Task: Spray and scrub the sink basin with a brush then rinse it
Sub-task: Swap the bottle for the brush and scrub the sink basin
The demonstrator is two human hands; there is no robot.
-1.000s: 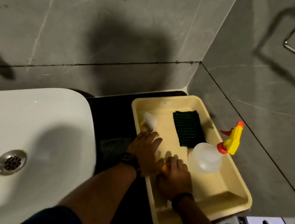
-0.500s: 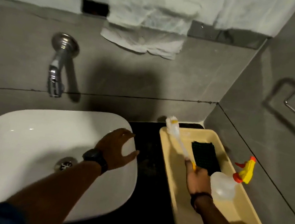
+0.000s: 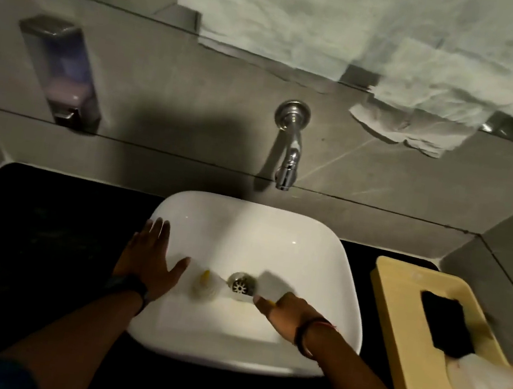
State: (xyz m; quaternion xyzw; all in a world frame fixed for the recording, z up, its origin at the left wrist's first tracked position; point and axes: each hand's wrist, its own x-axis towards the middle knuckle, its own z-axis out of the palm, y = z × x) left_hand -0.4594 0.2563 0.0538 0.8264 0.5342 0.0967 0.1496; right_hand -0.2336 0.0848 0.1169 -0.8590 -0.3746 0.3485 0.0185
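Beside the drain (image 3: 241, 286), a brush (image 3: 204, 287) is gripped by the right hand (image 3: 287, 309) while the left hand (image 3: 149, 256) is spread empty on the sink basin (image 3: 321, 262) rim; unsprayed, dry scrubbing is risked.

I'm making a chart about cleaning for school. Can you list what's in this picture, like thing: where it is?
sink: white, on a dark counter
tap: on the wall above, no water seen
left hand: open, flat on the sink's left rim
right hand: holds the brush in the basin
brush: blurred, left of the drain
tray: yellow, right of the sink
spray bottle: lying in the tray
dark scrub pad: in the tray
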